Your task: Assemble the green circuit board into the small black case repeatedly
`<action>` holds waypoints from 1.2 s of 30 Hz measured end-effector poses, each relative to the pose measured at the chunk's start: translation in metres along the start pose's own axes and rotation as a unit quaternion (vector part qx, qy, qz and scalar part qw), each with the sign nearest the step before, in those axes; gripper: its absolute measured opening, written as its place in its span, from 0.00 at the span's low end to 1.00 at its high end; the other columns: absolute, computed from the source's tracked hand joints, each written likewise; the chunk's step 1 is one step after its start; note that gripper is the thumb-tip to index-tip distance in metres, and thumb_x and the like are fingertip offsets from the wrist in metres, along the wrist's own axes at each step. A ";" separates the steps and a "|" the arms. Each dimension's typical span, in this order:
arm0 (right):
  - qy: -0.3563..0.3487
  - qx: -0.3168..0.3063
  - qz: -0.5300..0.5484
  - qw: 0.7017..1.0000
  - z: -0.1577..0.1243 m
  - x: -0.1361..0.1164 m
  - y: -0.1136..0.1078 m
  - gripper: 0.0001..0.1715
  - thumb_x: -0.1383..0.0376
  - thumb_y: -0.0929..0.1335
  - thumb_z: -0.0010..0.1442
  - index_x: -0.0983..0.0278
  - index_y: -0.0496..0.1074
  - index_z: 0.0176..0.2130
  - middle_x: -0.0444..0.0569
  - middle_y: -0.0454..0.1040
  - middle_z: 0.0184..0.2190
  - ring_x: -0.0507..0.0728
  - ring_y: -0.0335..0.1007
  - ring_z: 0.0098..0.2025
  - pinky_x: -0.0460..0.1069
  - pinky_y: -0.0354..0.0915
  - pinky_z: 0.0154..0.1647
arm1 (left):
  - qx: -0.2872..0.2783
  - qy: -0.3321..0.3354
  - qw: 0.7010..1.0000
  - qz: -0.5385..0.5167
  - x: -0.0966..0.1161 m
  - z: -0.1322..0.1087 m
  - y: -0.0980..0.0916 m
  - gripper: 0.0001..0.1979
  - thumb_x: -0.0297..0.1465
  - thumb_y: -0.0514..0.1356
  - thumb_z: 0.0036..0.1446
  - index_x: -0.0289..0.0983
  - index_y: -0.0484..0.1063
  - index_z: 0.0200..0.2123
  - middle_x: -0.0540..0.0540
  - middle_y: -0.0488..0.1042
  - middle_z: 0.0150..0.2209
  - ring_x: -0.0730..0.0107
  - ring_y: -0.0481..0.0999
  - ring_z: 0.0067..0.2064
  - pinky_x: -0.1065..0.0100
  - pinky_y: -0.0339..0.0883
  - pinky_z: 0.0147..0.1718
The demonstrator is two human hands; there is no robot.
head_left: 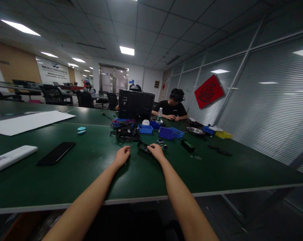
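My right hand [156, 151] grips the right end of a small black flat object [143, 147] with a greyish face, tilted at the table top; its exact kind is too blurred to tell. To its left, my left hand [122, 156] rests near the table surface with fingers curled in and nothing visible in them, apart from the black object. Small electronic modules [161, 144] lie just beyond my right hand. A black boxy device with cables [124, 134] sits beyond my left hand.
The green table [141, 180] carries a black phone-like slab [56, 153], a white long case [13, 158], blue bins [166, 133], a black-and-green box [187, 146], a metal plate [196, 131] and a bottle [159, 115]. A monitor [136, 104] stands behind; another person [175, 108] sits across.
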State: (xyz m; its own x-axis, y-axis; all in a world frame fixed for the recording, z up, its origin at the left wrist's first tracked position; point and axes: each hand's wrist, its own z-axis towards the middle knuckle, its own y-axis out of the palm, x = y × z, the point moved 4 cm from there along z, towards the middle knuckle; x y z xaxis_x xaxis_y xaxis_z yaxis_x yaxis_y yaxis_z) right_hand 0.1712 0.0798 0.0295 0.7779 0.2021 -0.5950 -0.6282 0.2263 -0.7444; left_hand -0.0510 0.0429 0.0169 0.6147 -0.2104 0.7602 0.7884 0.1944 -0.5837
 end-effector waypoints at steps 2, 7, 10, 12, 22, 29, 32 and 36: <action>0.004 -0.031 0.006 0.999 0.001 0.000 0.003 0.22 0.53 0.60 0.55 0.66 0.73 0.25 0.46 0.72 0.22 0.52 0.67 0.27 0.43 0.57 0.28 | -0.001 -0.003 1.000 0.000 0.000 0.000 0.000 0.17 0.24 0.52 0.48 0.34 0.68 0.44 0.46 0.75 0.38 0.70 0.73 0.40 0.70 0.63 0.43; 0.042 0.018 -0.044 0.998 0.002 0.005 -0.012 0.25 0.53 0.57 0.58 0.65 0.73 0.26 0.47 0.71 0.24 0.53 0.66 0.28 0.44 0.56 0.29 | -0.005 -0.006 1.000 -0.005 0.000 0.001 0.002 0.17 0.24 0.52 0.48 0.34 0.68 0.44 0.45 0.74 0.38 0.70 0.73 0.41 0.69 0.63 0.43; 0.078 0.141 -0.105 0.981 -0.001 0.013 -0.034 0.20 0.56 0.58 0.58 0.62 0.72 0.35 0.51 0.71 0.35 0.56 0.64 0.39 0.46 0.57 0.36 | -0.005 -0.011 1.000 -0.002 0.000 0.001 0.002 0.17 0.24 0.52 0.48 0.35 0.68 0.44 0.45 0.75 0.39 0.69 0.73 0.41 0.69 0.63 0.43; 0.109 0.189 -0.147 0.965 -0.004 0.022 -0.044 0.18 0.56 0.61 0.55 0.61 0.70 0.42 0.53 0.67 0.42 0.59 0.60 0.45 0.49 0.56 0.41 | -0.005 -0.012 1.000 -0.004 0.000 0.001 0.001 0.17 0.24 0.52 0.49 0.34 0.68 0.44 0.45 0.75 0.39 0.70 0.73 0.41 0.69 0.63 0.44; 0.197 0.101 -0.098 0.970 0.005 0.059 -0.034 0.22 0.57 0.63 0.53 0.61 0.67 0.47 0.55 0.68 0.43 0.59 0.66 0.42 0.50 0.60 0.39 | 0.001 -0.007 1.000 -0.004 0.000 0.000 0.000 0.17 0.24 0.52 0.48 0.34 0.69 0.43 0.44 0.75 0.38 0.70 0.73 0.41 0.70 0.64 0.42; 0.237 0.150 -0.133 0.950 0.000 0.060 -0.046 0.27 0.52 0.60 0.55 0.64 0.66 0.48 0.61 0.65 0.45 0.66 0.60 0.48 0.56 0.58 0.41 | -0.003 -0.006 1.000 -0.007 -0.002 0.001 0.002 0.17 0.24 0.52 0.48 0.33 0.69 0.43 0.44 0.75 0.39 0.70 0.73 0.41 0.70 0.64 0.43; 0.231 0.143 -0.149 0.951 -0.001 0.059 -0.043 0.28 0.52 0.62 0.52 0.64 0.65 0.49 0.61 0.64 0.45 0.66 0.59 0.48 0.57 0.58 0.42 | -0.005 -0.010 1.000 -0.004 -0.001 0.001 0.001 0.17 0.24 0.52 0.48 0.33 0.69 0.43 0.44 0.75 0.39 0.69 0.73 0.41 0.70 0.64 0.43; 0.233 0.131 -0.163 0.950 -0.001 0.062 -0.040 0.25 0.58 0.64 0.53 0.63 0.65 0.49 0.60 0.64 0.45 0.63 0.60 0.48 0.55 0.58 0.43 | -0.008 -0.006 1.000 0.003 -0.002 0.001 0.002 0.18 0.24 0.51 0.49 0.33 0.68 0.44 0.44 0.74 0.40 0.69 0.72 0.42 0.70 0.63 0.44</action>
State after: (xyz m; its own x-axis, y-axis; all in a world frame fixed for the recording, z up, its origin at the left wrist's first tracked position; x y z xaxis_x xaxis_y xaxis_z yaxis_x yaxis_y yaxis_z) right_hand 0.2442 0.0827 0.0225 0.8157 -0.3498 -0.4607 -0.2871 0.4467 -0.8474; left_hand -0.0505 0.0448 0.0147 0.6193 -0.1986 0.7597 0.7849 0.1807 -0.5926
